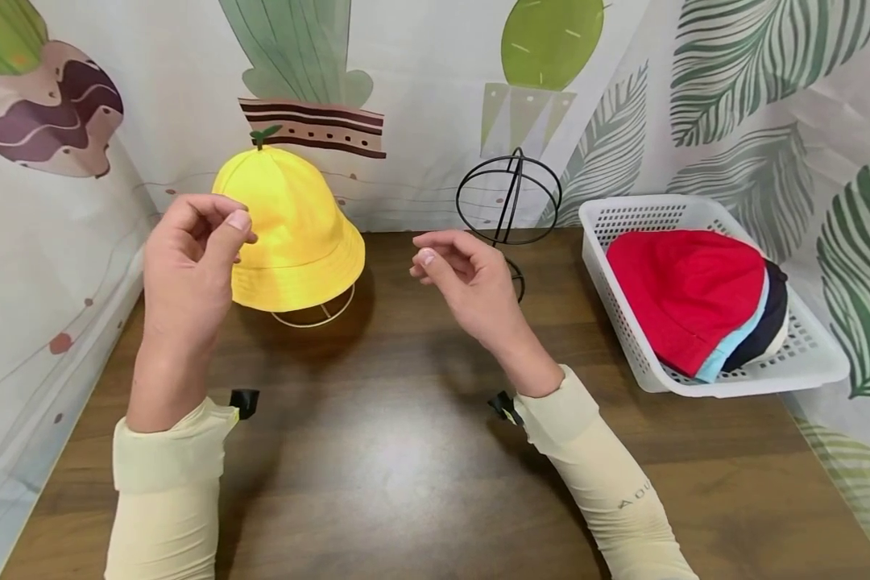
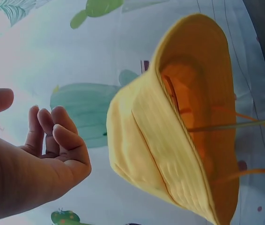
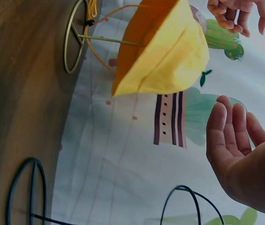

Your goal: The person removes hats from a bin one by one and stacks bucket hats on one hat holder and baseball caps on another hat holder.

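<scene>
The left grip [image 1: 188, 274] and right grip [image 1: 474, 274] are loosely open, holding nothing. Just beyond the left one, the yellow hat [image 1: 290, 225] stays domed, it seems because a wire stand [image 2: 245, 124] props it. Only the wrist views show the orange cord [image 2: 261, 170] hanging inside.

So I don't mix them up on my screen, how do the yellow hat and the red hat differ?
The yellow hat sits upright on a wire stand; the red hat lies in the white basket. The yellow hat is rounded out, while the red hat looks flattened. The yellow hat has a green sprout on top; none shows on the red hat. Both look like cloth.
</scene>
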Demonstrator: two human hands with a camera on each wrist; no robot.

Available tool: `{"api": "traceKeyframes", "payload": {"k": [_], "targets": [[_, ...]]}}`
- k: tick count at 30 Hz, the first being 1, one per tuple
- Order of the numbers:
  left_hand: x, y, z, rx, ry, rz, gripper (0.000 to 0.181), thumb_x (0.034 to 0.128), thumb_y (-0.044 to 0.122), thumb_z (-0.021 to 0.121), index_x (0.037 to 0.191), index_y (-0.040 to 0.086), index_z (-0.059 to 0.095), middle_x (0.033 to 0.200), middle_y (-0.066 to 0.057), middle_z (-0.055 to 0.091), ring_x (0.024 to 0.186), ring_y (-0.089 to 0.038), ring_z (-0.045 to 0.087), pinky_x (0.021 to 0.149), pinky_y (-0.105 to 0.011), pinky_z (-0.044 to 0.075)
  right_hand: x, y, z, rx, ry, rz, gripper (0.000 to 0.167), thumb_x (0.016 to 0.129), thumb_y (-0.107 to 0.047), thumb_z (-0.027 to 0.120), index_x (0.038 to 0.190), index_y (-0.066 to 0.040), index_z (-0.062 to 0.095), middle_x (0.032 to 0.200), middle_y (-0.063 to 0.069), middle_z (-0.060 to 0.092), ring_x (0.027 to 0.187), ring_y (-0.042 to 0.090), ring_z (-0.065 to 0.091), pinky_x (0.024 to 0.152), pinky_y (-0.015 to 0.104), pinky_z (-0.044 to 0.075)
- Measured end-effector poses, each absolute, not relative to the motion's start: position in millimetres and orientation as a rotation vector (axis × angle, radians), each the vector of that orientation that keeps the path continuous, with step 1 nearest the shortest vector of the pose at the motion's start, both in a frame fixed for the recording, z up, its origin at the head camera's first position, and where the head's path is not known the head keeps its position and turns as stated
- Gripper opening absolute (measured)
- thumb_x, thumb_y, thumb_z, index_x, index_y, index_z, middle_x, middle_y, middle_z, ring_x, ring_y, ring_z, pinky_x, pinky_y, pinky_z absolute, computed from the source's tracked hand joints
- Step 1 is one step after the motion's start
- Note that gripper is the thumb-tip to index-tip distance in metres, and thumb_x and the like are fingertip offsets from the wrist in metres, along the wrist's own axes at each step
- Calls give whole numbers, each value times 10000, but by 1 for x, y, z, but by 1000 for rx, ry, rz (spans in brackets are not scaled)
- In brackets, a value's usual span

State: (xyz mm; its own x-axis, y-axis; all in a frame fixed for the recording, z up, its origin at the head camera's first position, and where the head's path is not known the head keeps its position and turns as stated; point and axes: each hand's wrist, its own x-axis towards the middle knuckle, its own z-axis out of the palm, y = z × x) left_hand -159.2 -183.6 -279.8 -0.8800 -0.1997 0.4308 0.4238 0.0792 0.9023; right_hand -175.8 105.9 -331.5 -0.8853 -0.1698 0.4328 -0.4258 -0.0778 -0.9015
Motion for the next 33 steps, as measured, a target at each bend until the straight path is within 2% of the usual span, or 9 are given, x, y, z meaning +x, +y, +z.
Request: {"api": "traceKeyframes", "payload": {"k": [2,7,16,22,29,33], "targets": [[-156,-180,-279,-242,-1932,-1859,116,1020,136,703,1088,44,695,977,-100,578,921,-259,560,768,-282,409,-173,110,-329,659,-1993,2070,193,1037,-61,668,1198,29,726,995,238,729,926,373,736,886,561,605],[-153,-172,-280,-282,-1998,-1827,119,1033,137,682,1120,57,693,1029,-94,610,962,-245,610,805,-277,458,-169,123,-327,658,-1994,2035,196,1035,-46,665,1204,34,724,995,225,735,924,321,744,875,523,617],[-150,-153,-285,-411,-2097,-1795,178,1032,118,676,1189,37,700,1100,-92,686,1015,-242,679,895,-231,545,-161,153,-317,636,-1968,1938,229,1035,-11,644,1242,57,713,1052,277,727,934,377,744,845,398,636],[-144,-138,-286,-504,-2196,-1710,201,1029,103,681,1212,18,683,1154,-54,686,1058,-221,661,852,-241,541,-159,179,-310,603,-1904,1899,242,1033,37,610,1248,117,689,1026,265,738,892,278,765,829,381,633],[-139,-120,-295,-618,-2250,-1647,174,1004,94,711,1172,51,697,1078,2,691,1027,-197,659,868,-270,529,-159,208,-304,548,-1804,1889,239,1037,31,610,1231,147,688,1007,276,737,873,330,762,831,384,637],[-138,-109,-303,-731,-2269,-1597,171,984,80,738,1150,93,700,1059,47,689,957,-171,664,818,-282,545,-157,224,-297,509,-1717,1902,246,1046,-2,604,1214,155,693,999,272,735,865,335,756,813,381,642]]}}
